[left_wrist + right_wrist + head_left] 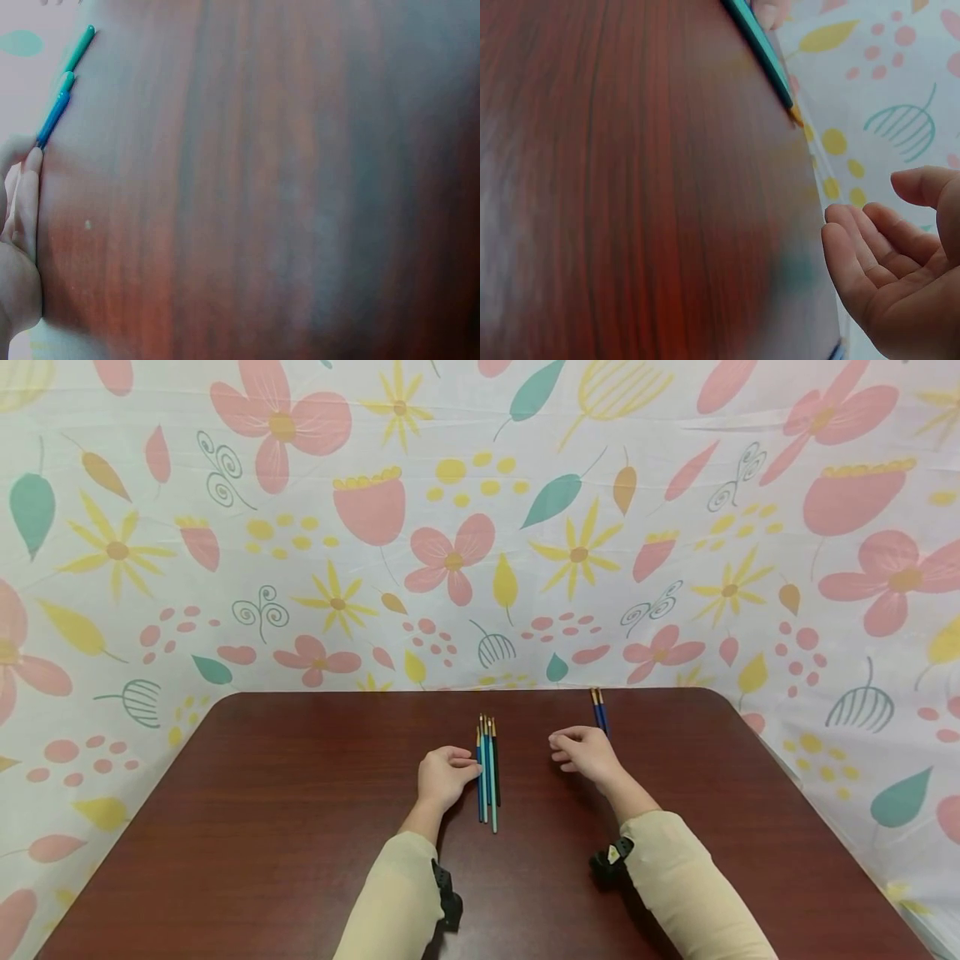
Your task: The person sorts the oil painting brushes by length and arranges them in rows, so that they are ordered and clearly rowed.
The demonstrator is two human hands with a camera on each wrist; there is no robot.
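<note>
Several slim paintbrushes [492,785] in blue, teal and dark colours lie side by side mid-table, bristles toward the far edge. At their left side, my left hand [445,774] touches the outer blue brush [52,121] with its fingertips; how firmly is hard to tell. My right hand [591,755] hovers to the right of the bundle with loosely bent fingers and holds nothing. Just beyond it, two blue brushes [602,713] lie close together, partly hidden behind that hand. In the right wrist view a teal brush [763,64] shows at the top, with left fingertips beside it.
The dark reddish-brown wooden table [300,827] has rounded far corners. Behind it hangs a white cloth [465,660] printed with flowers and leaves. Black wrist devices [447,897] sit at both sleeves.
</note>
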